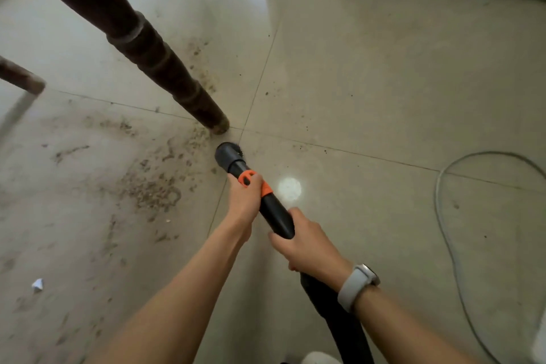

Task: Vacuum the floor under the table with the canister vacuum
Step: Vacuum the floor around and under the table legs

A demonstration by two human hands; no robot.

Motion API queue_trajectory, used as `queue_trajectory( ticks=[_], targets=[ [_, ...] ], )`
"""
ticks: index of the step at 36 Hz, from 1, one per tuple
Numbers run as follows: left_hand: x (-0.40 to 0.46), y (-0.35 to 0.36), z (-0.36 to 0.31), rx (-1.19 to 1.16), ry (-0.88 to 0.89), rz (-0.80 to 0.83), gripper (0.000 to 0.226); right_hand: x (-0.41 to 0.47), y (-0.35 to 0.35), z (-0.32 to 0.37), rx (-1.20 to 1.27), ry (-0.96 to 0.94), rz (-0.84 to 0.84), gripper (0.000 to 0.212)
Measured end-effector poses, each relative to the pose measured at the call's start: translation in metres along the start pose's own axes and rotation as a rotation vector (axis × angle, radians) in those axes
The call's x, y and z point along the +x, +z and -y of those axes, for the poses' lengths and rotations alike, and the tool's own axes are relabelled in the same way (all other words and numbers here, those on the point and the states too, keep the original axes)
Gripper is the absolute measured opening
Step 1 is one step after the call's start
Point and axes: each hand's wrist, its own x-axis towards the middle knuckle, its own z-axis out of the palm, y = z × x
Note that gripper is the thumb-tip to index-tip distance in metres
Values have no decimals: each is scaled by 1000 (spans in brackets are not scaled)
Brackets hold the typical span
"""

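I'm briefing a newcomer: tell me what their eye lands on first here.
Both hands grip the black vacuum wand at centre, left hand at its orange collar, right hand lower. Its nozzle sits by the foot of the dark table leg. Dirt is scattered across the tiles to the left.

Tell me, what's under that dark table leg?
The table leg stands on the pale tiled floor, by a tile joint. Brown crumbs lie around its foot. The vacuum nozzle is just beside it. What's directly beneath the foot is hidden.
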Motion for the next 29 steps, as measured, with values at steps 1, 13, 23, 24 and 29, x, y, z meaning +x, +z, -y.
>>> queue_trajectory(
  ticks=[1, 13, 23, 24, 29],
  targets=[
    [0, -4, 6, 6, -12, -10, 50, 2, 2, -2, -6, -9, 26, 24],
    [-15, 59, 8, 141, 93, 362, 70, -20, -12, -54, 132, 117, -374, 17],
    [-14, 69, 9, 86, 122, 480, 67, -17, -12, -49, 207, 130, -403, 15],
    [-10, 60, 9, 70, 124, 459, 64, -14, -8, -44, 199, 120, -367, 16],
    [2, 10, 26, 12, 67, 339, 67, -8, 16, -28, 112, 60, -187, 19]
  ],
)
